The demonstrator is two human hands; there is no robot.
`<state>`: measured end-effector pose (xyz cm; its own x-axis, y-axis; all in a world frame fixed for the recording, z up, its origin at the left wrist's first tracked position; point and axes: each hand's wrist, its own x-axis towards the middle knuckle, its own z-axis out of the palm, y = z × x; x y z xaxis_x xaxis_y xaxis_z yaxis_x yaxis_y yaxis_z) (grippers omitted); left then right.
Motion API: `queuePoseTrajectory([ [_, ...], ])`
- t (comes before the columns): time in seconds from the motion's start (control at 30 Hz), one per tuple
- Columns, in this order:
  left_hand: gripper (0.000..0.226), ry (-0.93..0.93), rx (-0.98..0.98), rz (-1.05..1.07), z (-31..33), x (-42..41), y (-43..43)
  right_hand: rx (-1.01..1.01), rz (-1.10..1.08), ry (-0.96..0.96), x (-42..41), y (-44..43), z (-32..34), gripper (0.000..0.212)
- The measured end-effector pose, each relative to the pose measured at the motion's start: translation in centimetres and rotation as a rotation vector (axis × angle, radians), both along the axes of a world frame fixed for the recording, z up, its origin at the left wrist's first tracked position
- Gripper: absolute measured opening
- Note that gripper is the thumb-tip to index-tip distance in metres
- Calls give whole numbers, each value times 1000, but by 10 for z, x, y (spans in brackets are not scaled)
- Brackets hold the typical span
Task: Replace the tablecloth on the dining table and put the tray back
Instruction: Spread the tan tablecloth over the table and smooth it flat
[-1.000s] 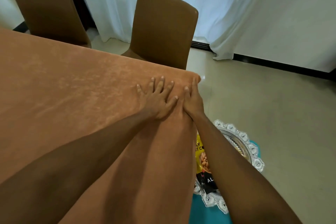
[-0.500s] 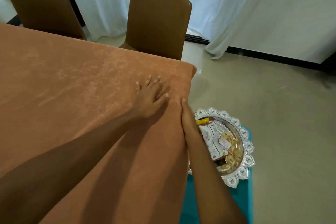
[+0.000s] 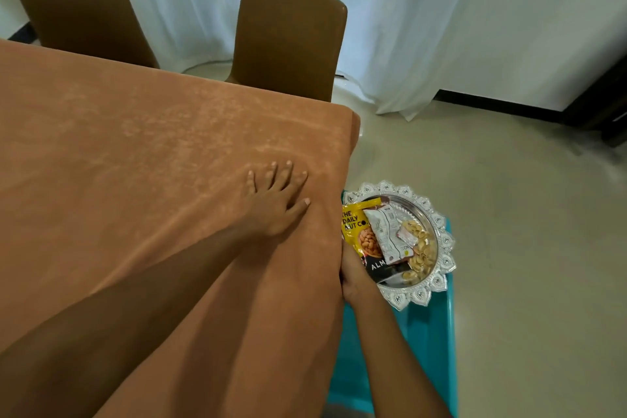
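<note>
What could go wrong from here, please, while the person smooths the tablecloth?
1. The right hand is at the hanging edge of the tablecloth, close beside the silver tray on the teal stool. A bump could tip it and spill the loose nuts.
2. The left hand presses flat on the tablecloth, which looks ridged near the forearm. A sideways pull could leave it creased.

Bright daylight, coming through white curtains [image 3: 373, 27] at far side; panes behind them almost blown out. Cloth [image 3: 135, 146] evenly lit, pale sheen patches across nap mid-table. Soft-edged shadow beside left hand [image 3: 271, 210], running down right side of forearm. Floor [image 3: 509, 214] shows faint glossy reflection below curtains. Tray [image 3: 441, 237] rim glinting, small highlights. Wide-angle bend: chair [image 3: 291, 37] backs lean outward, table edge curves. Near forearms slightly soft; centre sharp, packet [image 3: 359, 231] print readable.
</note>
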<state>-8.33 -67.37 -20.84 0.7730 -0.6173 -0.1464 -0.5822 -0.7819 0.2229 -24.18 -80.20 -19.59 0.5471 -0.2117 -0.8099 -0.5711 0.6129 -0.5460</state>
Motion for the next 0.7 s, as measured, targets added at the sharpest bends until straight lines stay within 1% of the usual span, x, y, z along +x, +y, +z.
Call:
queuePoseTrajectory([
  [0.03,67,12,-8,-8,1,0,1,27,8,27,-8,4,3,32],
  [0.1,65,47,-90,1,5,-4,6,48,36,45,-28,9,-5,33],
  [0.2,59,44,-228,23,15,-24,17,97,-80,41,-54,21,-8,33],
  [0.27,55,25,-288,43,21,-50,33,64,-127,56,-67,35,-2,31],
  [0.37,53,31,-324,65,26,-92,61,-64,-199,49,-82,53,-4,24],
  [0.43,54,26,-296,47,27,-118,78,-77,-245,46,-88,60,2,24],
  [0.53,53,14,-284,32,27,-147,96,-104,-247,22,-94,60,16,24],
  [0.6,52,0,-297,53,26,-159,105,-220,-197,-39,-96,58,24,18],
  [0.67,52,-4,-290,71,24,-169,114,-364,-110,-30,-99,62,27,18],
  [0.7,52,2,-274,80,24,-174,117,-383,-94,-12,-103,65,29,20],
])
